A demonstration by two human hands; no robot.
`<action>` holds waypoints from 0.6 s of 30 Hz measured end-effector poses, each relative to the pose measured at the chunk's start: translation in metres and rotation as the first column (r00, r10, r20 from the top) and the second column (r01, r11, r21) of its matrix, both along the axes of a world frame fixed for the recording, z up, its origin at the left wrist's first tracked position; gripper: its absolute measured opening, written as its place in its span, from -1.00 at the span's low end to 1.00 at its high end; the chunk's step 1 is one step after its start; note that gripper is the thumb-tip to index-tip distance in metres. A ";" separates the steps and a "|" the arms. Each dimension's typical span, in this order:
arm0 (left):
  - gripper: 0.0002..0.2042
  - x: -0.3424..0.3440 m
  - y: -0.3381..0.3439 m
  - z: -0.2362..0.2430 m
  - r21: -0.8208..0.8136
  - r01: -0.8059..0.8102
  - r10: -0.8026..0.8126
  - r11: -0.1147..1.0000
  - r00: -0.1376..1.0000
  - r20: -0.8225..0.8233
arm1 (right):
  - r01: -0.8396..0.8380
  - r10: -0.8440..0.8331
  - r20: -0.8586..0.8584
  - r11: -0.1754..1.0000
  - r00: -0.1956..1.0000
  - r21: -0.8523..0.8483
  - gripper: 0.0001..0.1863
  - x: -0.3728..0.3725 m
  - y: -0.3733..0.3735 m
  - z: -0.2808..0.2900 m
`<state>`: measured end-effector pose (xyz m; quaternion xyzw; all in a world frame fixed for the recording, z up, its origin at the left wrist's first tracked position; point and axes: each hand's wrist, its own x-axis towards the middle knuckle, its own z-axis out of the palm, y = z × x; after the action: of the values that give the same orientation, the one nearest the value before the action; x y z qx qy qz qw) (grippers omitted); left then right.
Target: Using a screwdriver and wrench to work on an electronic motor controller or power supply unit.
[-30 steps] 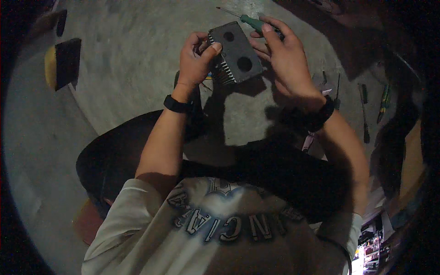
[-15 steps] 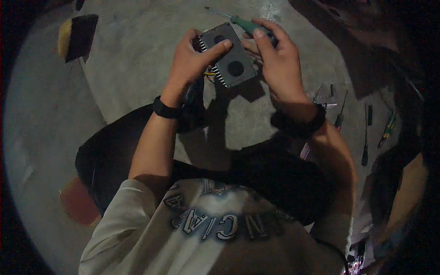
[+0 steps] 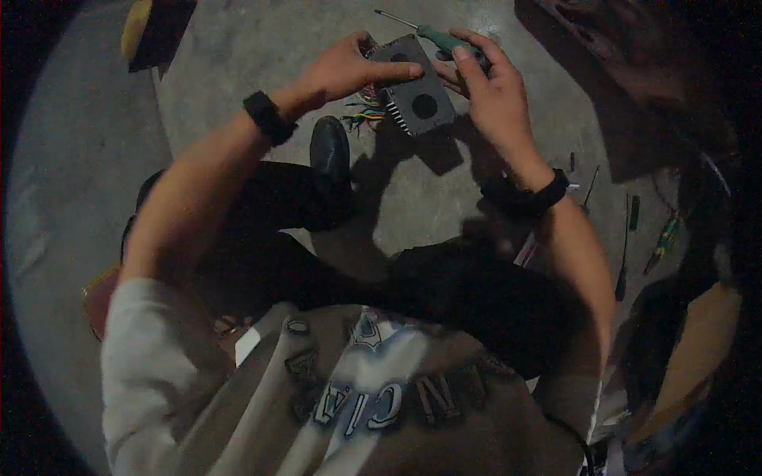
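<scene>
A flat dark grey box (image 3: 438, 89) with two round black spots and a striped, finned-looking left edge is up in front of me. My left hand (image 3: 357, 70) grips it from the left, thumb lying across its top face and fingers hidden beneath. Coloured wires (image 3: 368, 117) hang out by its left edge. In my right hand (image 3: 496, 91) is a screwdriver (image 3: 439, 37) with a green handle, its shaft pointing to the far left. The right fingers wrap round the handle's end, close to the box's right side; some fingertips are near or at that edge.
Screwdriver-like tools (image 3: 625, 246) and a green-and-yellow tool (image 3: 663, 244) lie on the concrete floor (image 3: 238, 95) at the right. A dark sheet or cloth (image 3: 635, 95) lies far right. A yellow-and-dark object (image 3: 151, 36) stands far left. My shoe (image 3: 330, 155) is below the box.
My left elbow has swung outward to the left, and the box with both hands sits slightly farther right and up. More of the coloured wires and my shoe now show.
</scene>
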<state>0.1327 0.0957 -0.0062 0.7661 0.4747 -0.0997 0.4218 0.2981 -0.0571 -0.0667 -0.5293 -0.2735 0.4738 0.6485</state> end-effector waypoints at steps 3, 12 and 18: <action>-0.07 0.018 0.017 0.020 -0.051 0.168 -0.171 0.984 0.983 -0.066 | 0.030 -0.036 -0.175 0.999 0.984 -0.035 -0.63 0.003 0.000 0.010; -0.16 0.026 0.033 0.021 -0.247 0.328 -0.326 0.912 0.944 0.048 | 0.041 -0.054 -0.191 0.997 0.980 -0.071 -0.61 0.002 -0.020 0.044; -0.28 0.022 0.012 0.012 -0.218 0.298 -0.268 0.929 0.950 0.158 | 0.009 -0.026 -0.135 0.992 0.990 -0.126 -0.61 0.011 -0.028 0.049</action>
<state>0.1543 0.1079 0.0055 0.7749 0.3161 -0.1678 0.5209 0.3093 -0.0849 -0.0180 -0.5377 -0.1935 0.5194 0.6354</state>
